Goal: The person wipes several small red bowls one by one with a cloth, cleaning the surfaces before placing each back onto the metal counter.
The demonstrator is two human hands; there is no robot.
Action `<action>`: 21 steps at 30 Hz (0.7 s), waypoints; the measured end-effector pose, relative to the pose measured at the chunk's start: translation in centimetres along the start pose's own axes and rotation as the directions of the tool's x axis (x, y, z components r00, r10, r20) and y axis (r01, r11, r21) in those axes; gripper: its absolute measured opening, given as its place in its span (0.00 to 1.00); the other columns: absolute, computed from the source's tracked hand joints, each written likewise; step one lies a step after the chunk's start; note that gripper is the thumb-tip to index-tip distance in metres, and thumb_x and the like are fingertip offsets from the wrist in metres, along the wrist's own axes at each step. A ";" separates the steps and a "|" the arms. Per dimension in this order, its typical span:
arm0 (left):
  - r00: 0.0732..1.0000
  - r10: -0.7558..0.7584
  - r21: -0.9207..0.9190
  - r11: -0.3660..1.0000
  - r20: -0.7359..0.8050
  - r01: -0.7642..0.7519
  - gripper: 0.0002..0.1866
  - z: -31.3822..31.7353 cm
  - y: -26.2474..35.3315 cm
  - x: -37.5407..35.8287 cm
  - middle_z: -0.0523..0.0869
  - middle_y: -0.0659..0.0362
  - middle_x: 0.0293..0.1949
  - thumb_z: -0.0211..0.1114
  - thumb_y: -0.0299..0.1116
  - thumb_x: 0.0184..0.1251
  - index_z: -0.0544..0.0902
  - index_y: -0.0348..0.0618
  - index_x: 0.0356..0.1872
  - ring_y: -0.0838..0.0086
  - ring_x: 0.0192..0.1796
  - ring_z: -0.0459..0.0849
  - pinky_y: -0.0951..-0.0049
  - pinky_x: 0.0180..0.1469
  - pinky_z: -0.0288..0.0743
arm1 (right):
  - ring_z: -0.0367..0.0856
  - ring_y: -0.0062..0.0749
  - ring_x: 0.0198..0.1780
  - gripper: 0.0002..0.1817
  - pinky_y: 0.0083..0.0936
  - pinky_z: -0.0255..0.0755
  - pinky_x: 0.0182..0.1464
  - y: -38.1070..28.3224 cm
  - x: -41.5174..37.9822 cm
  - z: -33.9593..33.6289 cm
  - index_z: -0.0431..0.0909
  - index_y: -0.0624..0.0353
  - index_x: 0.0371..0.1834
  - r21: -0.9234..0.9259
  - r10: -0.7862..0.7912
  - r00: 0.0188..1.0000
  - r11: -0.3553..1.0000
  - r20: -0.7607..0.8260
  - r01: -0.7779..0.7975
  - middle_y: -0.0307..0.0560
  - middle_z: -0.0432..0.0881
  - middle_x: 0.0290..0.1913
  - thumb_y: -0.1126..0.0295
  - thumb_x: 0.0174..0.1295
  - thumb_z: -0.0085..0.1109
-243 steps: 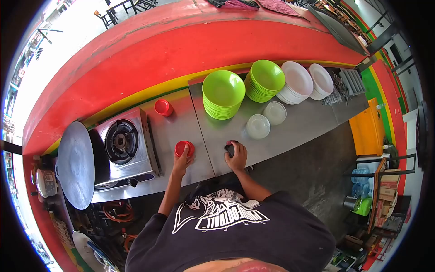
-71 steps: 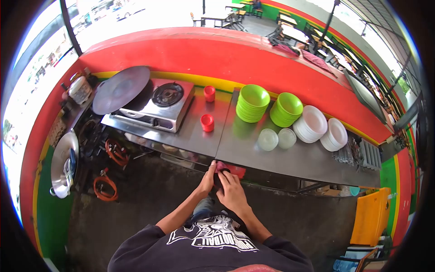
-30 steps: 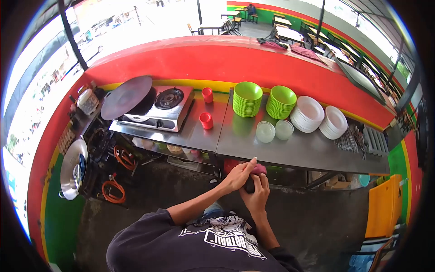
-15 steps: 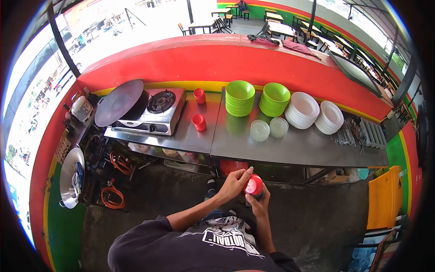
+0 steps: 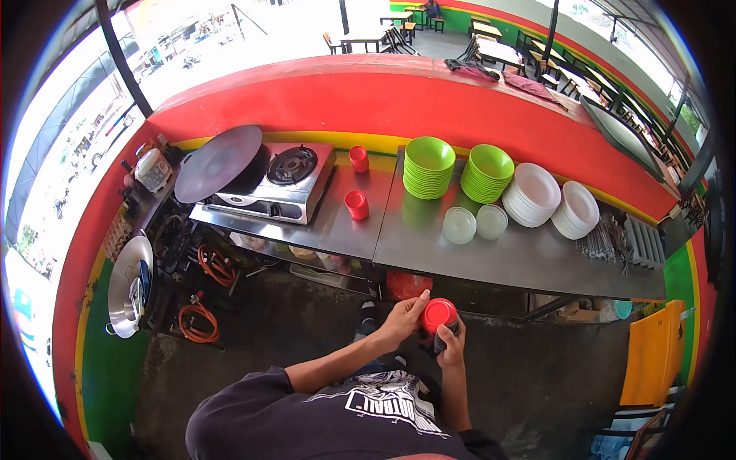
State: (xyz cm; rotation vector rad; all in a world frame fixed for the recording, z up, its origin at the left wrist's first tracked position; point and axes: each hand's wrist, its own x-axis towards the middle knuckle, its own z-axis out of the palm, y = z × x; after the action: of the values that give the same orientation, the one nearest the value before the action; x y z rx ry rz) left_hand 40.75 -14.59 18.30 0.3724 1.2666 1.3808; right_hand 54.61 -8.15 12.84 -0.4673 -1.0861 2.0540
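Note:
A red plastic cup is held in front of my body, over the floor by the counter's front edge. My right hand is closed round its right side. A dark cloth shows under the right thumb, against the cup. On the other side my left hand grips at the cup's left edge, its thumb pointing up and its fingertips partly hidden behind the cup. Two similar pieces, a far red cup and a near red cup, stand on the steel counter.
Along the counter stand a gas stove, a large wok lid, green bowls, white bowls, two clear bowls and cutlery. A wok and orange hoses are at left. A red wall runs behind.
The cup has turned in my hands: its pale inside showed before, and now a plain red end faces up. My left hand has shifted slightly away from its top. The view has swung a little left.

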 end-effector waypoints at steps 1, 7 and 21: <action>1.000 0.014 0.005 1.000 0.002 -0.014 0.23 0.1 -0.1 0.0 0.73 0.72 0.22 0.51 0.58 0.76 0.81 0.50 0.34 0.89 0.21 0.65 0.82 0.22 0.57 | 0.84 0.33 0.51 0.30 0.30 0.77 0.55 0.3 -0.1 -0.1 0.72 0.68 0.60 0.048 0.038 0.999 0.998 -0.013 -0.037 0.50 0.82 0.51 0.62 0.57 0.65; 1.000 -0.002 0.022 1.000 -0.016 0.003 0.25 -0.7 -1.2 0.5 0.76 0.71 0.24 0.50 0.60 0.76 0.82 0.50 0.34 0.88 0.22 0.69 0.83 0.24 0.62 | 0.85 0.36 0.48 0.30 0.32 0.81 0.52 0.1 -0.3 -0.3 0.70 0.68 0.61 0.237 0.213 0.975 0.946 0.065 -0.222 0.53 0.82 0.51 0.60 0.60 0.60; 0.981 -0.016 0.174 0.985 0.194 -0.019 0.28 -4.5 2.3 -0.3 0.73 0.73 0.20 0.50 0.60 0.76 0.81 0.48 0.28 0.88 0.21 0.66 0.83 0.24 0.59 | 0.82 0.42 0.55 0.28 0.41 0.77 0.58 2.6 1.1 -0.8 0.71 0.66 0.61 0.359 0.346 0.898 0.830 0.271 -0.428 0.55 0.81 0.55 0.53 0.68 0.51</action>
State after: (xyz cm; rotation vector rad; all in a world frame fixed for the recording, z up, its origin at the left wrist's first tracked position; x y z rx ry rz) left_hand 36.04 -16.26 18.65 0.6147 1.2275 1.2058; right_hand 53.18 -7.79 10.26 -0.2889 -0.6611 2.6600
